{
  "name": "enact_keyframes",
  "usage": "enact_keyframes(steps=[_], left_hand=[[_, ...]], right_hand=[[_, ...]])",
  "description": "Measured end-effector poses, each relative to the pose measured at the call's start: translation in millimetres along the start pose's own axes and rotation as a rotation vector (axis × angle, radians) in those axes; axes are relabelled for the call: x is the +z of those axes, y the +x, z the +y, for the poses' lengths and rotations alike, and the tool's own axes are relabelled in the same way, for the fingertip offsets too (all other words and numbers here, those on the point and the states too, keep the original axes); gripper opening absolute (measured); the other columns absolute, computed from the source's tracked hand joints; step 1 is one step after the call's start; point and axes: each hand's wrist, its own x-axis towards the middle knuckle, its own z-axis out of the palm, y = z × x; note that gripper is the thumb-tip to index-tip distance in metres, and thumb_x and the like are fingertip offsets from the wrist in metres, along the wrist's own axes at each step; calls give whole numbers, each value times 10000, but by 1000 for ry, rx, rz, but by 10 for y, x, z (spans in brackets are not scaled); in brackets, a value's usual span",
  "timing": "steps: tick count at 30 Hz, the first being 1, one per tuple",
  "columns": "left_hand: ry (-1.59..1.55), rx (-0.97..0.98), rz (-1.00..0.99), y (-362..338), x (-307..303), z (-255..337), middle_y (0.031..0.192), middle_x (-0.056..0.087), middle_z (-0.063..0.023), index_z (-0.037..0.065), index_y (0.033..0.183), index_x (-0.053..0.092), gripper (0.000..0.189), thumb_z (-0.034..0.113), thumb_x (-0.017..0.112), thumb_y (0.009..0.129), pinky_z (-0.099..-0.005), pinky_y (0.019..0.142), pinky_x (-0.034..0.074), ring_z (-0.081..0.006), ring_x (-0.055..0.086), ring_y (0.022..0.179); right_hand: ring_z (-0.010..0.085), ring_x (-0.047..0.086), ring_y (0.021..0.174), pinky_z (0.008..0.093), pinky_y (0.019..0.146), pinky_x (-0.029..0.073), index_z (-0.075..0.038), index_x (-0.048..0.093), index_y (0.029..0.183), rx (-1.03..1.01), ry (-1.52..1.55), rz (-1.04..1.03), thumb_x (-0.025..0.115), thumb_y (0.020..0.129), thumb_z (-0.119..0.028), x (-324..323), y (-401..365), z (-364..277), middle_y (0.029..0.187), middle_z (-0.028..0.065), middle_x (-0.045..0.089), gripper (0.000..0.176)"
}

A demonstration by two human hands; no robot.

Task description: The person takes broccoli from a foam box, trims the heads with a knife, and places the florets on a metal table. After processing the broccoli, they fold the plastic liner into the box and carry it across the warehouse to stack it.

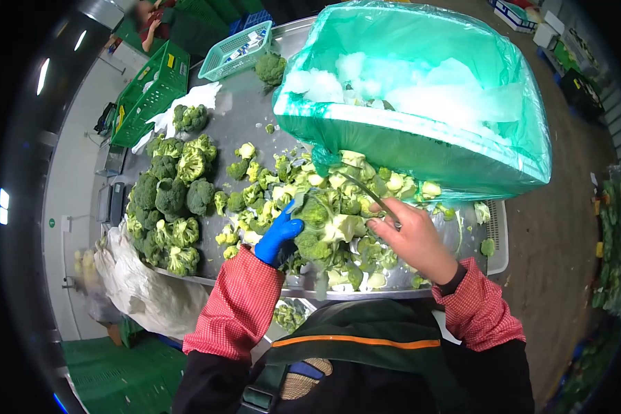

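My left hand, in a blue glove, is closed around a head of broccoli over the front of the metal table. The thick pale stem of this head points right. My bare right hand grips a knife, whose narrow blade reaches up and left above the stem; the handle is mostly hidden in my fingers. Cut stem pieces and leaves lie beneath and around both hands. Small florets are scattered left of my left hand. Farther left is a pile of broccoli heads.
A box lined with green plastic holds ice at the back right. A light green basket and a green crate stand at the back left. One broccoli head sits beside the basket. Another person is at the far upper left.
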Motion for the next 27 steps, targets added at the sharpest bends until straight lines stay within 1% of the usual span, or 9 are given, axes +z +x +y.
enact_keyframes(steps=[5,8,10,17,19,20,23,24,27], left_hand=[[51,17,-18,39,45,-35,1439,383,-125,71,1471,242,804,300,657,821,-418,1047,393,-276,441,1281],[-549,-58,-185,69,-13,-76,1411,419,-159,93,1448,298,687,480,478,909,-468,1011,430,-313,469,1254],[-724,63,-150,10,65,-51,1339,506,-141,111,1361,442,583,502,394,931,-518,979,438,-306,514,1190],[206,264,91,-134,-161,-201,1374,479,-107,126,1366,422,609,504,493,893,-498,1053,358,-267,504,1197],[-223,192,50,-180,-215,-38,1376,477,-102,140,1382,407,619,513,498,895,-515,1037,370,-286,498,1207],[-743,73,-32,-269,-276,124,1368,483,-100,150,1394,396,615,513,491,906,-538,1013,390,-308,493,1215],[-334,138,226,-475,-1269,15,1349,498,-88,164,1416,375,611,480,516,911,-542,966,428,-294,521,1192],[-19,131,553,-671,-1083,350,1312,519,-98,137,1404,383,608,419,575,901,-483,945,460,-257,539,1166],[738,404,811,-852,-2042,383,1214,549,-145,27,1368,379,810,309,802,739,-358,961,439,-234,540,1106]], right_hand=[[267,630,767,359,677,496,-30,600,1093,-95,104,-14,668,836,-376,210,193,-162,912,163,644,436],[125,568,688,279,635,458,-35,601,1062,107,417,-22,643,880,-316,272,269,-172,794,61,611,338],[85,535,678,258,624,439,-39,601,1045,141,570,42,626,900,-294,321,317,-84,762,26,589,294],[116,535,655,264,600,437,-30,580,1093,14,411,-84,615,910,-261,667,339,-238,726,45,580,296],[102,514,630,256,565,421,-37,592,1081,14,364,-116,611,905,-228,722,366,-291,705,32,561,260],[95,508,628,256,560,416,-38,597,1071,27,355,-111,607,904,-212,748,378,-282,701,23,556,242],[75,495,628,252,552,405,-38,613,1043,58,336,-119,597,903,-165,826,383,-193,701,-2,544,191],[70,494,632,249,556,405,-36,618,1035,73,325,-118,594,902,-150,831,375,-151,708,-10,543,177],[69,519,677,235,601,426,-21,616,1030,73,361,-97,589,905,-138,964,319,-41,756,2,584,173]])
